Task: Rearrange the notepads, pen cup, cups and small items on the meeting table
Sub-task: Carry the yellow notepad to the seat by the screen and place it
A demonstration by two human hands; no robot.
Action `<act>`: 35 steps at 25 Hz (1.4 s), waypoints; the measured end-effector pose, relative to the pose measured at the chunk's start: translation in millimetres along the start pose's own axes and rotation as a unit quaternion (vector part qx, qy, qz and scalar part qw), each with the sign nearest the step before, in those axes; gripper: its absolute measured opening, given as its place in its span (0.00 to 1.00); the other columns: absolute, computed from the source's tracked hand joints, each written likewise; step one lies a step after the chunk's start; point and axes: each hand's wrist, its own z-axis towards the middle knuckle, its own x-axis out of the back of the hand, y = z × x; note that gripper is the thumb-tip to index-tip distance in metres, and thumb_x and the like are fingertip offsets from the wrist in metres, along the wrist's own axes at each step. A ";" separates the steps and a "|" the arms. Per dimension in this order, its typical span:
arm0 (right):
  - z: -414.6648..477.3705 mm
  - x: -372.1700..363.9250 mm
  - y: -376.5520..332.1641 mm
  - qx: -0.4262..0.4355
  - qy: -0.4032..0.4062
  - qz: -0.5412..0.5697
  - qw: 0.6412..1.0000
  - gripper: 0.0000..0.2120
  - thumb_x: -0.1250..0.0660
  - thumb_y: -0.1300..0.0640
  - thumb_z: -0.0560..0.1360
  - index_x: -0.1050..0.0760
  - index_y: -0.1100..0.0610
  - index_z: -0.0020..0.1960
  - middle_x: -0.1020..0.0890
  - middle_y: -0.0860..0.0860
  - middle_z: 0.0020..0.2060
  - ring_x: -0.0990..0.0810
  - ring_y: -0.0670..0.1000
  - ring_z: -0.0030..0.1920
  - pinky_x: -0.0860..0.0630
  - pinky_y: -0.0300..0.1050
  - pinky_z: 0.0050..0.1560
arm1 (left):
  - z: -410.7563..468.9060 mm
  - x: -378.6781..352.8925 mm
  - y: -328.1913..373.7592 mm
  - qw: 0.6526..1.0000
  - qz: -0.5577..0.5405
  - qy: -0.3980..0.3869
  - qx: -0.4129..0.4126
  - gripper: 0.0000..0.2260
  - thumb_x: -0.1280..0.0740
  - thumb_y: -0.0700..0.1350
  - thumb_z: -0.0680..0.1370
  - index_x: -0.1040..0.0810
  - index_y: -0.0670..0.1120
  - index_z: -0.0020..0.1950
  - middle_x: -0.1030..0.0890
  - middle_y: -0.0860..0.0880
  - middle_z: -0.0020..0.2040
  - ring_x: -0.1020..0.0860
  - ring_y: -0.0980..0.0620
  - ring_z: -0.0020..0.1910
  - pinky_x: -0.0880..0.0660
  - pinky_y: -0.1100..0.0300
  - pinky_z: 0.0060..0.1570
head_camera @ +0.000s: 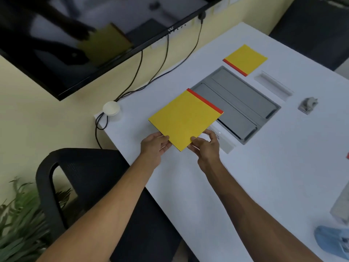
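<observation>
The near yellow notepad (pixel 184 120) was lifted over the white table (pixel 245 176), its red spine above the grey cable hatch (pixel 245 103). The left hand (pixel 154 145) and right hand (pixel 204 146) each pinched a near corner. Best kept level, lowered flat, squared like the far notepad (pixel 245 59), clear of the stacked paper cups (pixel 111 108).

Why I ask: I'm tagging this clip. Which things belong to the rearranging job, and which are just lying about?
Job: yellow notepad held by left hand and right hand; second yellow notepad; white cups; small metal item.
Lying about: monitor; cables; grey table hatch; black chair; plant.
</observation>
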 end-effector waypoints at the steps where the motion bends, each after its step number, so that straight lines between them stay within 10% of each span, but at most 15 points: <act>1: 5.6 -9.7 1.4 0.006 -0.008 -0.009 1.000 0.16 0.33 0.73 0.74 0.26 0.57 0.56 0.16 0.56 0.37 0.17 0.55 0.39 0.18 0.45 0.39 | 7.0 1.4 4.8 1.000 0.006 0.016 -0.012 0.13 0.30 0.29 0.74 0.22 0.36 0.58 0.16 0.40 0.47 0.16 0.47 0.43 0.18 0.58 0.41; 12: 116.5 -52.8 -35.7 -0.055 -0.018 0.004 0.998 0.08 0.36 0.66 0.75 0.22 0.62 0.54 0.18 0.59 0.42 0.18 0.56 0.38 0.16 0.54 0.54 | 94.6 31.1 53.9 0.995 0.040 0.081 -0.048 0.14 0.30 0.27 0.73 0.21 0.38 0.57 0.17 0.39 0.45 0.17 0.46 0.42 0.18 0.56 0.39; 20: 209.8 -93.9 -61.5 0.026 -0.041 -0.276 0.960 0.04 0.31 0.67 0.76 0.21 0.61 0.43 0.18 0.58 0.35 0.18 0.53 0.29 0.21 0.41 0.28 | 158.4 38.1 71.5 0.988 0.062 0.135 -0.054 0.15 0.32 0.28 0.75 0.23 0.35 0.62 0.19 0.34 0.55 0.18 0.42 0.48 0.20 0.50 0.50; 35: 310.6 -127.9 -41.3 0.084 -0.065 -0.510 0.854 0.02 0.23 0.63 0.70 0.16 0.60 0.41 0.18 0.55 0.32 0.22 0.49 0.30 0.28 0.39 0.28 | 247.9 31.8 62.7 0.913 0.269 0.289 -0.099 0.12 0.31 0.34 0.74 0.17 0.40 0.56 0.17 0.42 0.53 0.18 0.42 0.48 0.20 0.52 0.50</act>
